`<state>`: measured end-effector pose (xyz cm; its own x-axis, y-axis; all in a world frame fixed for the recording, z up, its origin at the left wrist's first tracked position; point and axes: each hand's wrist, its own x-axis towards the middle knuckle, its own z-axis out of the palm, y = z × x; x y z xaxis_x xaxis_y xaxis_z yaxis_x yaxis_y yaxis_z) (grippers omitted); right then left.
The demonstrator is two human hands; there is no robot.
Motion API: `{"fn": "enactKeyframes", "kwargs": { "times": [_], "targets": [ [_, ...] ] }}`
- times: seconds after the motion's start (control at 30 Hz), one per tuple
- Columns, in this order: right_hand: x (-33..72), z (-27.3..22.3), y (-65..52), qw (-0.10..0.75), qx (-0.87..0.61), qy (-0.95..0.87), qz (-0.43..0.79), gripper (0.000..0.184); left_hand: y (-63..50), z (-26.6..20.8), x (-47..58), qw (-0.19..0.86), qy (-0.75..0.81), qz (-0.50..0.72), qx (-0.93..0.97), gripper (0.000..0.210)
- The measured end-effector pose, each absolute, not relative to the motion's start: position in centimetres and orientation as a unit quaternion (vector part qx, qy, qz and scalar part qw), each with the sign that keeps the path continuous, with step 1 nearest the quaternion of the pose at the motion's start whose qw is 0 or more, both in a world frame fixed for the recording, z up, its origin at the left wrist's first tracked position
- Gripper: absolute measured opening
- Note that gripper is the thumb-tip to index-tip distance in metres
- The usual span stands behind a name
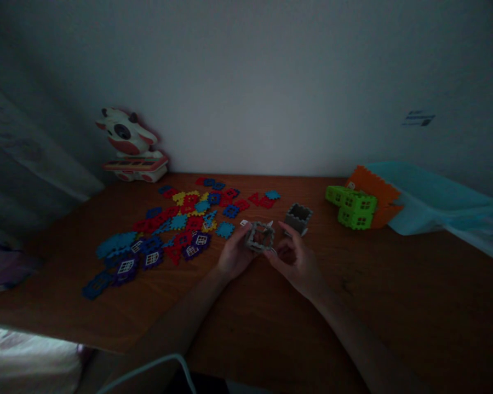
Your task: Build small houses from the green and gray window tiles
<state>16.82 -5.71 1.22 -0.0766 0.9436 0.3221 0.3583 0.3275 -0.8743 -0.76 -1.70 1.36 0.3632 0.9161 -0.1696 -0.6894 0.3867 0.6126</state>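
A small grey box of toothed plastic panels (252, 239) sits in my left hand (235, 254), whose fingers and thumb close around its left side. Its open top faces me, and small white parts stick out near its corners. My right hand (298, 262) is on the other side, with the thumb tip at the box's lower right corner and the index finger raised apart from it. Just behind that index finger stands a second grey box (298, 219), open at the top, on the wooden table (271, 317).
Many loose toothed panels (178, 221) in red, blue, yellow and purple spread over the table's left half. A toy cow keyboard (135, 164) stands at the back left. To the right are a green block assembly (357, 209), orange panels (367, 186) and a light-blue bin (431, 191).
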Motion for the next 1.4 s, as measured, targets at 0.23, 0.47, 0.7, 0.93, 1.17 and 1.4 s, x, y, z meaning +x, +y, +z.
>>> {"fn": "enactKeyframes", "kwargs": {
  "times": [0.23,0.47,0.7,0.93,1.17,1.4],
  "targets": [
    [16.92,1.67,-5.75,0.439,-0.489,-0.668,0.35,0.074,-1.88,1.36,-0.19,0.775,0.272,0.506,0.265,0.038],
    [17.0,1.6,-5.76,0.433,-0.478,-0.664,0.378,0.073,-1.9,0.98,-0.08,0.768,0.271,0.508,0.281,0.035],
    [17.03,1.58,-5.51,0.451,-0.481,-0.662,0.356,0.06,-1.78,1.08,-0.13,0.77,0.274,0.502,0.283,0.038],
    [17.39,1.33,-5.72,0.397,-0.5,-0.707,0.303,0.081,-1.77,1.16,-0.14,0.769,0.292,0.49,0.288,0.04],
    [17.41,1.34,-5.83,0.366,-0.523,-0.719,0.275,0.07,-1.91,1.47,-0.06,0.77,0.299,0.494,0.272,0.039],
    [17.26,0.95,-5.77,0.41,-0.486,-0.733,0.24,0.057,-1.75,1.45,0.0,0.768,0.315,0.486,0.273,0.041]
  ]
}}
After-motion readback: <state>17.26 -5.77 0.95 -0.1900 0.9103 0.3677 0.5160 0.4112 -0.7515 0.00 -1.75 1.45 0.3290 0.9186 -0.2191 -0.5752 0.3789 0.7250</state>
